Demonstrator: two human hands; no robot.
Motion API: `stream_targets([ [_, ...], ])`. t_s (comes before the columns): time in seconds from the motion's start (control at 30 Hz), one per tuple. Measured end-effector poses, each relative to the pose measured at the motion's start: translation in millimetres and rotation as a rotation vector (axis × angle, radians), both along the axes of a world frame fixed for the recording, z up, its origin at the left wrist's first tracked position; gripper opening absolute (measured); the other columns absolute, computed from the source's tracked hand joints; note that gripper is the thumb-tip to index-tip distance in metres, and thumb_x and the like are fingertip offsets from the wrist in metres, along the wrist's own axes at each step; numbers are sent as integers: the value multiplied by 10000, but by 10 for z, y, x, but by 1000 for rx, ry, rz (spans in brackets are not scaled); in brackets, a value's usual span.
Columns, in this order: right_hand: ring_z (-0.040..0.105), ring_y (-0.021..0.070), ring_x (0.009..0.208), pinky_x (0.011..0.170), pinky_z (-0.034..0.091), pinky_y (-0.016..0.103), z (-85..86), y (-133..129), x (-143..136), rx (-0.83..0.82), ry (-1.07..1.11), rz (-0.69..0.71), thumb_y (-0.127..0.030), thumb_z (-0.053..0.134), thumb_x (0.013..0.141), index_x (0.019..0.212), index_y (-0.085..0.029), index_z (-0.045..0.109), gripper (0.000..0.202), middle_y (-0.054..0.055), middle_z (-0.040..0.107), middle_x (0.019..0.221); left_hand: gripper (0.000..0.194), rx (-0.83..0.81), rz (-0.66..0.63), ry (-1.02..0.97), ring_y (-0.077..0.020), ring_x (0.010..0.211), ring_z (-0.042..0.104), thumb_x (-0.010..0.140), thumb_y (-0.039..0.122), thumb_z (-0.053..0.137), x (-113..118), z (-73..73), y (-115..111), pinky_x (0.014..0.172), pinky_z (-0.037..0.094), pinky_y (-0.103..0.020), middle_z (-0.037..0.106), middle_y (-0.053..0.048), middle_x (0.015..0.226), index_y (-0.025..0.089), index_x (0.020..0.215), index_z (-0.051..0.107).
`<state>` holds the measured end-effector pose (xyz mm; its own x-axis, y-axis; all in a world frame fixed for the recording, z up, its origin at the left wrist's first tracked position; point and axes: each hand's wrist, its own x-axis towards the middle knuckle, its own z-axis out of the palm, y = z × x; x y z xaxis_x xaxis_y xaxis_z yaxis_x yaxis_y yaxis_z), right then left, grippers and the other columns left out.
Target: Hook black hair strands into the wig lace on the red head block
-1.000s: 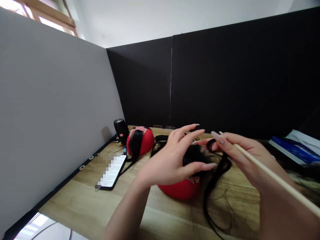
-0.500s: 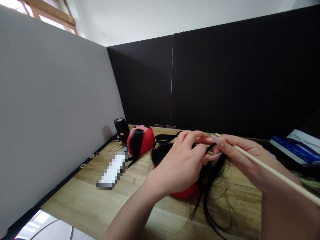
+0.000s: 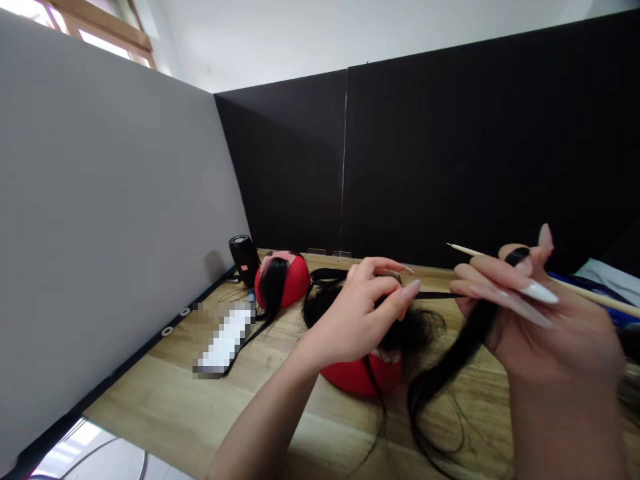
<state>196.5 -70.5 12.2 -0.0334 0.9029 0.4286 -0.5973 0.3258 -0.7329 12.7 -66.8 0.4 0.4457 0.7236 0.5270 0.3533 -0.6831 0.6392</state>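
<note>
A red dome-shaped form [image 3: 357, 377] with black hair [image 3: 323, 301] on it lies on the table, partly covered by my left hand [image 3: 373, 303]. The thumb and fingertips of that hand are pinched at one end of a taut thin strand of black hair [image 3: 440, 295]. My right hand [image 3: 540, 307], raised to the right, is closed on the strand's other end, with a thick lock [image 3: 465, 347] hanging from it to the tabletop. A thin wooden-handled hook needle [image 3: 465, 249] also sits in the right hand, its fine tip pointing left.
A second red form [image 3: 299, 280] with black hair stands further back on the left, beside a black cylindrical speaker [image 3: 244, 260]. A blurred-out white object [image 3: 225, 340] lies on the wooden table [image 3: 200, 413]. Grey and black panels border it; a blue package [image 3: 620, 303] is at the right.
My right hand has moved right and up, away from the left, and turned palm up, drawing the hair strand taut. The needle's tip has come off the form.
</note>
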Motion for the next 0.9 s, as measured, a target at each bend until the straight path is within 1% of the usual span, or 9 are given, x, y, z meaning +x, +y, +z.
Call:
stream_targets([
  [0.1,253,78,428,414,203,224,16,-1,-41,58,-103,-11,-384,735,806,589,-208,595,312,-42,357,478,362,7,15,129,-200,1248,488,988,334,446,14,-46,22,1126,376,-391,573,-58,1195,175,704,606],
  [0.23,347,100,462,453,260,247,-33,9,-53,67,-288,-201,-475,729,785,612,-218,612,331,-36,406,475,354,60,71,291,-224,1138,533,1004,341,388,13,-147,65,1050,433,-428,615,-72,1108,173,825,644],
  [0.3,397,101,468,445,268,241,-69,25,-38,39,-423,-316,-519,715,780,635,-209,634,352,-23,477,507,316,49,155,327,-240,1082,553,999,334,394,3,-181,88,1005,460,-452,629,-84,1064,165,890,637],
  [0.37,467,113,517,473,329,240,-92,41,-18,59,-581,-399,-529,680,810,676,-208,667,347,-2,565,585,233,69,243,295,-258,1140,529,984,302,430,-7,-182,91,1030,439,-481,615,-101,1131,159,1024,610],
  [0.43,543,140,629,572,417,246,-93,50,-2,110,-727,-446,-530,648,837,689,-213,683,352,12,624,675,280,113,230,215,-255,1291,429,960,248,469,-16,-150,61,1113,370,-484,523,-112,1328,170,1224,519],
  [0.5,581,164,723,660,457,251,-75,46,3,136,-833,-424,-536,646,832,693,-214,690,353,18,656,740,450,130,111,162,-234,1404,301,926,200,504,-21,-99,5,1178,297,-462,365,-97,1493,203,1362,398],
  [0.57,594,173,731,670,468,250,-53,32,-3,130,-901,-336,-549,639,827,687,-209,681,370,20,660,736,532,101,1,161,-236,1433,262,890,184,544,-21,-57,-56,1188,291,-458,295,-85,1539,232,1388,365],
  [0.73,586,166,694,616,453,241,-56,17,-21,82,-973,-227,-558,570,873,707,-191,654,412,25,649,725,331,93,29,128,-247,1370,371,905,211,537,-28,-44,-107,1155,350,-455,426,-86,1430,237,1234,509],
  [0.9,599,186,765,735,471,276,-160,138,11,87,-947,-313,-557,591,859,708,-195,668,400,29,654,755,395,121,-20,222,-224,1375,364,936,172,483,-90,-31,-108,1158,348,-441,421,-83,1437,244,1324,453],
])
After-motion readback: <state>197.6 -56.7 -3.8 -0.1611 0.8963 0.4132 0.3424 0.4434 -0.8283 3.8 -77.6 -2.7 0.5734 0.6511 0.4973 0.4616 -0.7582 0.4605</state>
